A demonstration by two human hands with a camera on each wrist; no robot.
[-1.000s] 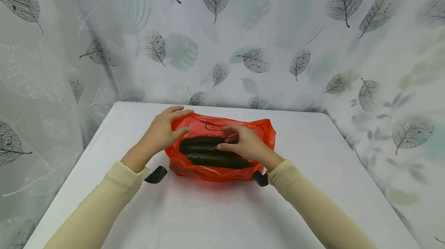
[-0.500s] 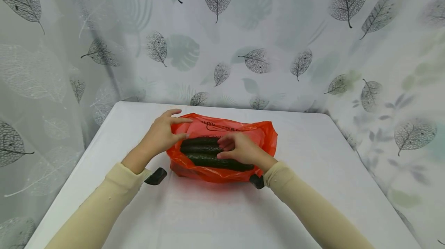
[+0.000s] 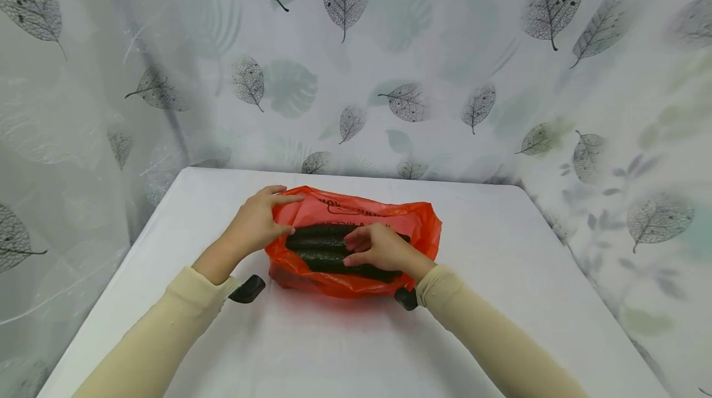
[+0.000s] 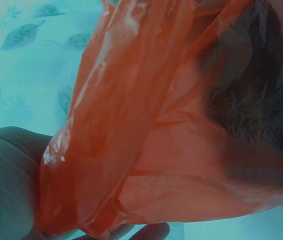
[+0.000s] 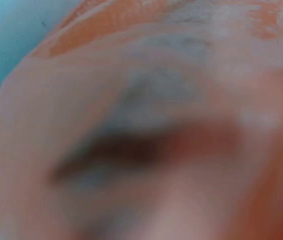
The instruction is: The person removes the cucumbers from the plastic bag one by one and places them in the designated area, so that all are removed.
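An orange-red plastic bag [image 3: 334, 287] lies on the table with its mouth open toward me. Long dark green cucumbers [image 3: 319, 237] lie side by side in it. My left hand [image 3: 253, 222] is at the bag's left rim, thumb and fingers spread apart, thumb tip inside the mouth. In the left wrist view folds of the bag [image 4: 116, 115] cover most of that hand. My right hand [image 3: 384, 249] reaches into the mouth over the cucumbers, with bent fingers and thumb apart close above them. Whether its fingertips touch is hard to see; the right wrist view is blurred.
The white table [image 3: 311, 355] spreads around the bag. Behind and at the sides hangs a leaf-patterned curtain [image 3: 356, 64]. A small black device sticks out at the left wrist [image 3: 247, 288], another at the right wrist [image 3: 406, 299].
My right hand has moved lower and slightly toward me into the bag, closer to the cucumbers. My left hand has stayed at the bag's left rim, its thumb a little further left.
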